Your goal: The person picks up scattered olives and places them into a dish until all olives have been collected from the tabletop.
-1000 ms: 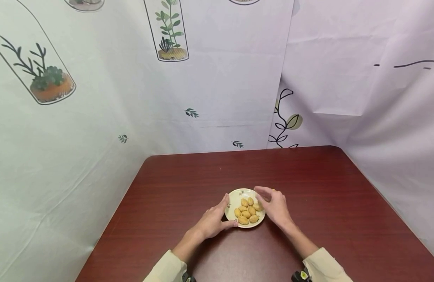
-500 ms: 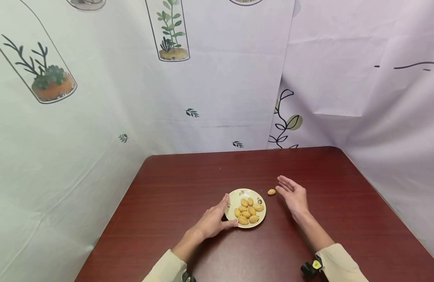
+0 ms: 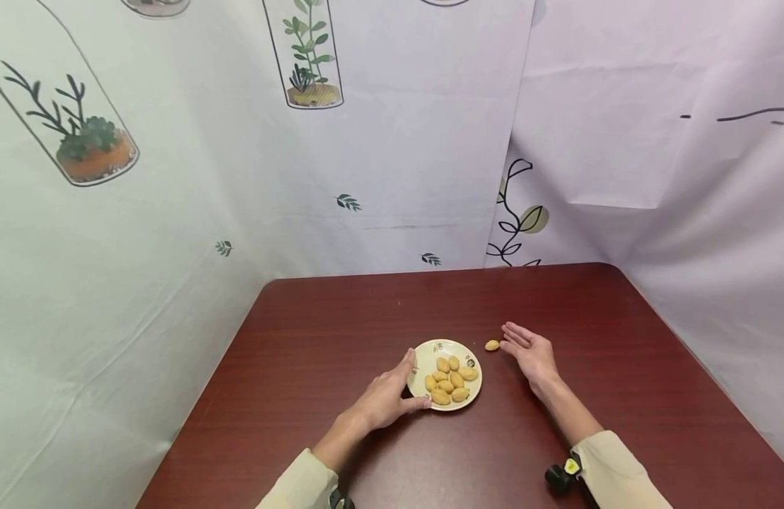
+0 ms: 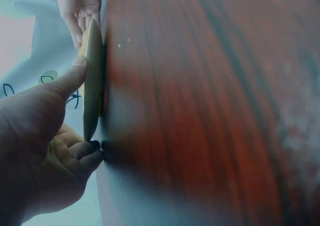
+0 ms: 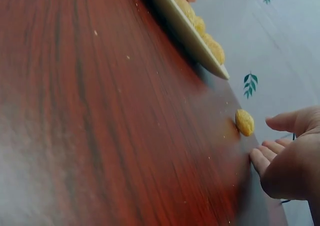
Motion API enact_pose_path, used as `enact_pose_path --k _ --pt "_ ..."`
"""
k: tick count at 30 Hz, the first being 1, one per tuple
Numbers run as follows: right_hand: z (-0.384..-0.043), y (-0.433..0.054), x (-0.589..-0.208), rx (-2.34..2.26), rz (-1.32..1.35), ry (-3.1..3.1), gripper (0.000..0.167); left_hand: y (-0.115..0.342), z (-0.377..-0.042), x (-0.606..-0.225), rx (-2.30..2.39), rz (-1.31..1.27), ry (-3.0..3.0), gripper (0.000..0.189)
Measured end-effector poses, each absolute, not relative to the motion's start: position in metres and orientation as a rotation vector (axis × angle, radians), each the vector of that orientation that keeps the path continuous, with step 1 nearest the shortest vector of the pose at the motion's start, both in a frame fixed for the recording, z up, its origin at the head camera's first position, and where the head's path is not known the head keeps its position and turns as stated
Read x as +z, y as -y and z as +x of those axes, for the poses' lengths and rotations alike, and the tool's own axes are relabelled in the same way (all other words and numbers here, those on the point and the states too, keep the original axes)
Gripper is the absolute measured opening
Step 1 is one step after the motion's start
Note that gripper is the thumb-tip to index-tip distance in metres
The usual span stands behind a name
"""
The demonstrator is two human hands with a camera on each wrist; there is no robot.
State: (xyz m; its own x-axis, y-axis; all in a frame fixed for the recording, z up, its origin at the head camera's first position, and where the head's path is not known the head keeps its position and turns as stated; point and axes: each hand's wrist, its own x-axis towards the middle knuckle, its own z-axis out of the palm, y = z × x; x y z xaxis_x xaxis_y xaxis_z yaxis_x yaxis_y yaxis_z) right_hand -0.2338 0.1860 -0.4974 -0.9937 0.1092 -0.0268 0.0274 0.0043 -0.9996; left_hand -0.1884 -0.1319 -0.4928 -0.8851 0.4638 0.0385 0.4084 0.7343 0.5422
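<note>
A small cream plate (image 3: 422, 362) with dark printed marks bears several tan-yellow, nut-like oval pieces (image 3: 457, 380). My left hand (image 3: 382, 399) holds the plate's left side; in the left wrist view its thumb (image 4: 75, 78) lies on the rim and the other fingers are curled at the edge. One loose oval piece (image 3: 491, 346) lies on the table, right of the plate. Beside it my right hand (image 3: 533, 357) has its fingers extended, and a small gap shows between thumb and piece (image 5: 244, 122) in the right wrist view. Its fingertips rest at the tabletop.
The dark red wooden table (image 3: 328, 318) has rounded far corners. White printed cloth (image 3: 404, 170) hangs behind it and at both sides. Small pale crumbs (image 5: 128, 57) are scattered on the tabletop between the hands.
My right hand has moved from over the plate's right edge to the right, uncovering the loose oval piece; it has since dipped slightly. The left hand and plate have stayed in place.
</note>
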Motion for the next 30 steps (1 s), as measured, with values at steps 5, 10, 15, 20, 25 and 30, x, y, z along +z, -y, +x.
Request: enact_pose_path --k 5,10,15,20,25,30 --pt "-0.2365 -0.1868 -0.5006 2.114 -0.125 2.233 0.054 0.1316 -0.1885 -0.4919 0.854 0.706 -2.827 0.104" --pt "-0.2373 -0.1862 -0.5018 2.055 -0.084 2.272 0.050 0.1312 -0.1885 -0.4920 0.856 0.704 -2.824 0.104" --pt "-0.2399 -0.1855 -0.5033 1.882 0.007 2.388 0.048 0.1317 -0.1886 -0.4919 0.842 0.703 -2.833 0.104" --pt "-0.2426 -0.1848 -0.5061 1.626 0.064 2.501 0.043 0.1316 -0.1885 -0.4909 0.842 0.692 -2.833 0.104" --pt "-0.2411 -0.1807 -0.5048 1.491 0.070 2.539 0.037 0.1315 -0.1883 -0.4911 0.834 0.681 -2.830 0.104" --pt "-0.2386 -0.1771 -0.5031 1.429 0.059 2.532 0.031 0.1317 -0.1883 -0.4916 0.835 0.680 -2.829 0.103"
